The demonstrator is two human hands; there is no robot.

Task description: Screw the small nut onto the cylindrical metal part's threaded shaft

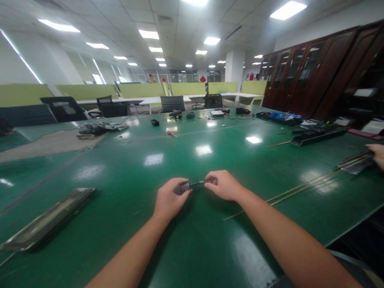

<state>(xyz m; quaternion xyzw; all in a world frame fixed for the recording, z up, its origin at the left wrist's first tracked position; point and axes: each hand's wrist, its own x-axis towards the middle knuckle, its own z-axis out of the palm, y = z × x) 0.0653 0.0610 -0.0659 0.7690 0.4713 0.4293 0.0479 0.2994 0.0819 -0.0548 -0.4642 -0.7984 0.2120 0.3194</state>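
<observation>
Both hands meet low over the green worktop (120,168): the left hand (169,200) pinches one end of a small dark rod (195,185) and the right hand (223,186) pinches the other, each grip closed on it, the rod lying level between them. Thin brass rods (300,188) lie to the right, a long flat metal strip (48,220) lies to the left, and another person's hand (378,155) shows at the right edge.

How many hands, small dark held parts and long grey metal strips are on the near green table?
Wearer's left hand and right hand: 2
Another person's hand at the right edge: 1
Small dark cylindrical metal part, pinched by both hands: 1
Long flat grey metal strip at left: 1
Total: 5
</observation>
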